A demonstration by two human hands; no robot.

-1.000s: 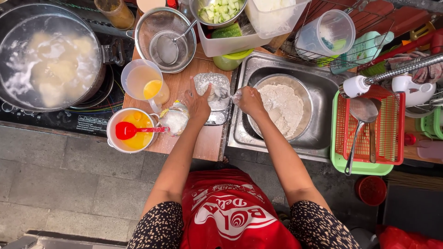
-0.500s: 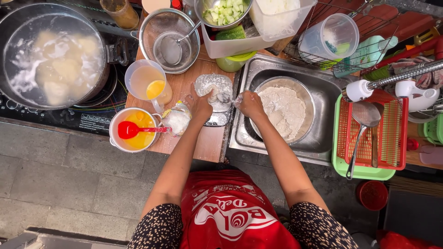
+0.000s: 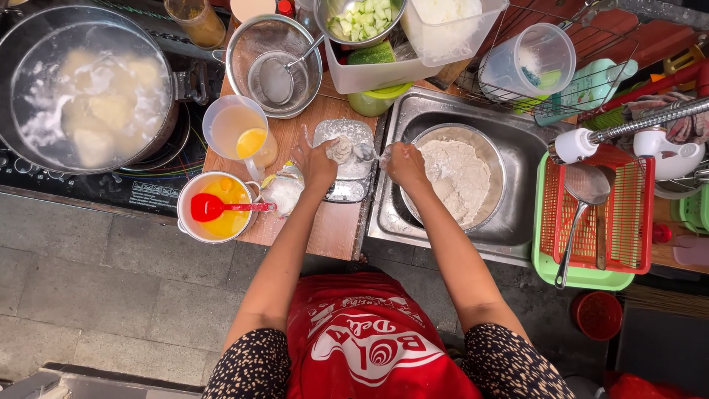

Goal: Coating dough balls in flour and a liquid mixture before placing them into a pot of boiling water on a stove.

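Observation:
My left hand point(image 3: 319, 164) is closed around a floury lump of dough point(image 3: 341, 150) over a small flour-dusted tray point(image 3: 347, 181) on the wooden board. My right hand point(image 3: 405, 163) is closed at the left rim of a metal bowl of flour point(image 3: 459, 177) that sits in the sink point(image 3: 517, 222); what it pinches is too small to tell. A white bag of flour point(image 3: 281, 191) lies just left of my left wrist.
A big pot of boiling water with pale pieces point(image 3: 88, 92) stands far left on the stove. A yellow-liquid pot with a red spoon point(image 3: 216, 208), a jug point(image 3: 240, 133), a strainer bowl point(image 3: 273, 63), chopped greens point(image 3: 362, 15), a green-red rack point(image 3: 594, 222).
Both hands stay in the same spot between tray and bowl; my left hand now grips the dough lump more tightly. Otherwise only the camera shifted slightly.

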